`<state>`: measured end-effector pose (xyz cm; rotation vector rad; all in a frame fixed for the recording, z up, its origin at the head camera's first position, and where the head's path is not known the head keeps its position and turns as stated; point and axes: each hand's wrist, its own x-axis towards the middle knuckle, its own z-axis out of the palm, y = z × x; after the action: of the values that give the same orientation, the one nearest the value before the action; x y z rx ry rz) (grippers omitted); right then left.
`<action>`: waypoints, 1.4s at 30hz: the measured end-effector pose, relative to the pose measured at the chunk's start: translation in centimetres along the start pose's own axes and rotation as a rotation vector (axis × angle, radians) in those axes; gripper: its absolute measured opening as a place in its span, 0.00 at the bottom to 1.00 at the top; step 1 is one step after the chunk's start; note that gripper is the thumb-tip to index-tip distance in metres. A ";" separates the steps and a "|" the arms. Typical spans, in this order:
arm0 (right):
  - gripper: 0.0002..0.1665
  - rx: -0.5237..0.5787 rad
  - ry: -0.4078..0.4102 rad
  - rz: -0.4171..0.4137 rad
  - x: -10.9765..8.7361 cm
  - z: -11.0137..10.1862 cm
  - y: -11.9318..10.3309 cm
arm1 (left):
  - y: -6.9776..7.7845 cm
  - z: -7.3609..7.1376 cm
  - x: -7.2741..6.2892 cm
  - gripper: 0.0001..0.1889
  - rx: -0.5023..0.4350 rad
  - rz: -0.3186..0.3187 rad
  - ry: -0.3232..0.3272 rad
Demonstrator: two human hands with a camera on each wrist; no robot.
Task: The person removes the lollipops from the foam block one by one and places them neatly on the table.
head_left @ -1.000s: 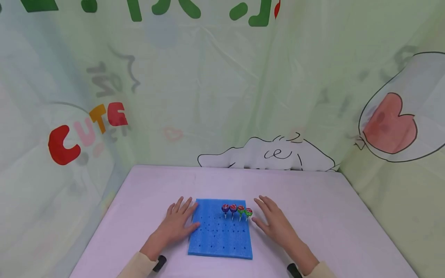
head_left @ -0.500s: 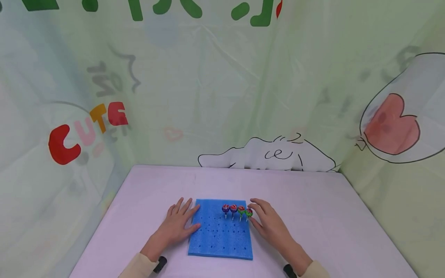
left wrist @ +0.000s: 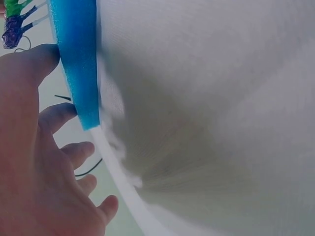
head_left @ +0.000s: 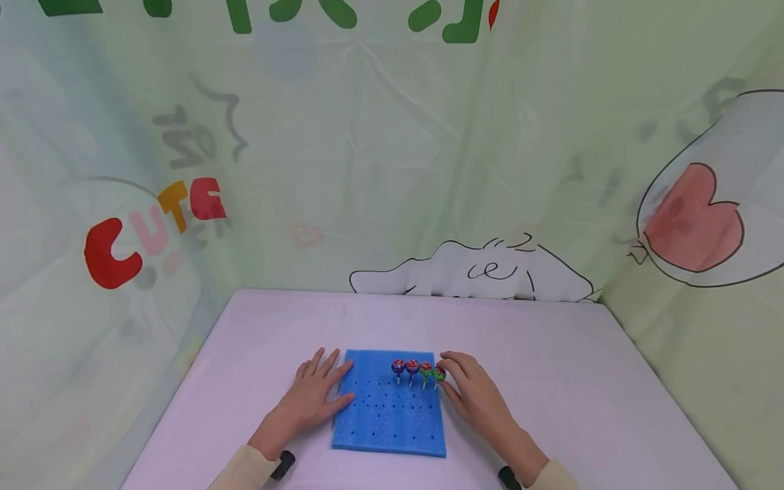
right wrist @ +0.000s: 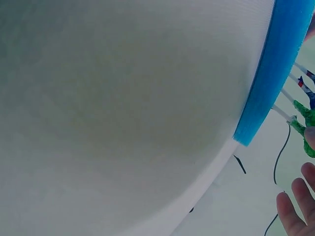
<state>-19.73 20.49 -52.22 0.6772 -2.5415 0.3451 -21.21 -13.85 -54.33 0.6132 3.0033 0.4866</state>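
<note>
A blue foam board (head_left: 392, 425) dotted with small holes lies on the table. Several wrapped lollipops stand in a row toward its back right: two purple lollipops (head_left: 398, 367), then a green lollipop (head_left: 425, 370), then another green lollipop (head_left: 439, 374) at the right end. My left hand (head_left: 312, 395) rests with spread fingers on the board's left edge, thumb and index finger touching it. With thumb and index finger, my right hand (head_left: 480, 395) pinches the head of the end green lollipop, whose stick still stands in the board. In the right wrist view a fingertip partly covers that lollipop's green wrapper (right wrist: 297, 126).
The pale table (head_left: 294, 320) spreads around the board. Behind it and on both sides hangs a light printed curtain (head_left: 392, 170) with letters and drawings. A dark band (head_left: 284, 465) sits at my left wrist.
My right hand has moved left from beside the board, and its thumb and index finger have closed on the end green lollipop. My left hand stays in place.
</note>
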 end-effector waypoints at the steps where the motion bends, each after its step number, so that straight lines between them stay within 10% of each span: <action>1: 0.24 0.001 0.003 -0.002 0.0 0.0 0.0 | 0.0 0.0 0.0 0.38 -0.002 -0.001 0.000; 42: 0.28 0.032 0.050 -0.051 1.6 -2.8 -0.1 | -0.2 0.1 0.2 0.39 0.002 -0.018 -0.002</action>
<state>-19.87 20.78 -48.99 0.7347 -2.4714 0.3810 -21.44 -13.88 -54.47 0.5855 3.0049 0.4809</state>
